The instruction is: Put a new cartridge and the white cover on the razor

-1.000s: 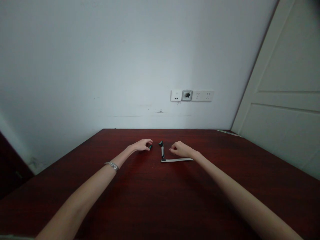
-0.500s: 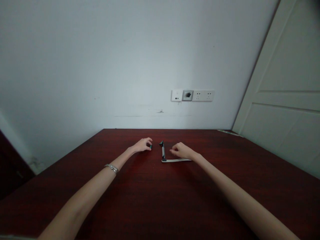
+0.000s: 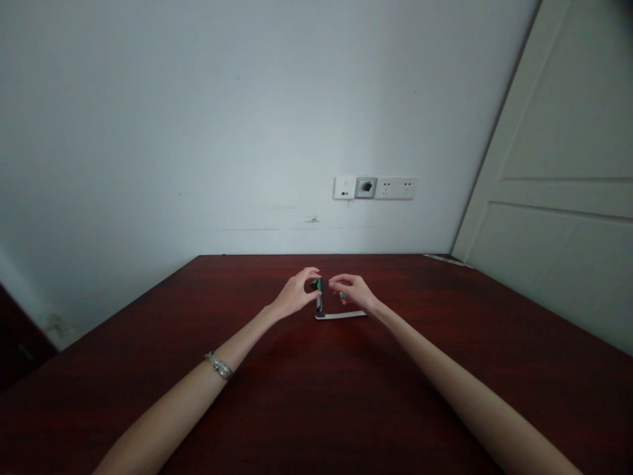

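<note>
My left hand [image 3: 297,292] is curved, with its thumb and fingers closed on the two ends of a small green and dark piece [image 3: 319,285]. Its exact kind is too small to tell. Directly behind and below that hand lies a slim black and grey bar [image 3: 319,305] with a wider dark head, partly covered by the fingers. A pale flat strip [image 3: 341,316] runs rightward from the bar's near end. My right hand [image 3: 353,291] hovers above the strip, fingers bent around a small pale-teal piece [image 3: 343,297] that is mostly hidden.
The dark red wooden table [image 3: 297,396] reaches back to a white wall. Sockets [image 3: 394,189] are set in the wall above it. A pale panelled door [image 3: 554,251] stands on the right, and a thin light strip [image 3: 448,260] lies by the far right edge.
My left hand has moved right, over the bar, with the small green piece. My right hand has turned and shifted slightly left; a pale-teal piece now shows under its fingers. The view has shifted slightly.
</note>
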Available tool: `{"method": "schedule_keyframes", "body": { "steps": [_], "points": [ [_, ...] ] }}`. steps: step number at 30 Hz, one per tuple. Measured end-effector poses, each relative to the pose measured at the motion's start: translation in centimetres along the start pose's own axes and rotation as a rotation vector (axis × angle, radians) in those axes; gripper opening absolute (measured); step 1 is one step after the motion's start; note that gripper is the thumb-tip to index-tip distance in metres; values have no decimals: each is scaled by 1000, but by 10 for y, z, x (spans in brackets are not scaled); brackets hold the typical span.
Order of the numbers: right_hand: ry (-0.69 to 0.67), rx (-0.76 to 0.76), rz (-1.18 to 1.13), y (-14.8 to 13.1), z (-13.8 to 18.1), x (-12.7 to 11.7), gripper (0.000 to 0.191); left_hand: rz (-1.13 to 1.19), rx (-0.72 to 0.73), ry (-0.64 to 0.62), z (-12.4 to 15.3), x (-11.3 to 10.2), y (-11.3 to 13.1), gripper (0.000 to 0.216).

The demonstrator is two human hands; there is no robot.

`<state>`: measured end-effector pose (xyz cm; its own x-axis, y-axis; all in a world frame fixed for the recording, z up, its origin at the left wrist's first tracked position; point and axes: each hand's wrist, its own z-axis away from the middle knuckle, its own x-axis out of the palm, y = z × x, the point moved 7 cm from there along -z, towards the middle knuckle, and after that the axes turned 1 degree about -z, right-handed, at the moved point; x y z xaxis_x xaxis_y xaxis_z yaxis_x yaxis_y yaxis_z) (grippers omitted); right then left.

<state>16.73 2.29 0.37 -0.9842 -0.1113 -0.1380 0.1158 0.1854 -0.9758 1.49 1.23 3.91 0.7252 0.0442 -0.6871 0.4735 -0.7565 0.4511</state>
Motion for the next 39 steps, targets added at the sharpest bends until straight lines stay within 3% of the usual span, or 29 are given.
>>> {"method": "schedule_keyframes", "body": {
  "steps": [6, 39],
  "points": [
    [31, 148, -156, 2, 16, 7, 23, -60, 69, 49, 5, 1, 20, 38],
    [53, 196, -116, -4, 21, 5, 15, -111, 122, -7, 13, 7, 34, 45]
  ]
}}
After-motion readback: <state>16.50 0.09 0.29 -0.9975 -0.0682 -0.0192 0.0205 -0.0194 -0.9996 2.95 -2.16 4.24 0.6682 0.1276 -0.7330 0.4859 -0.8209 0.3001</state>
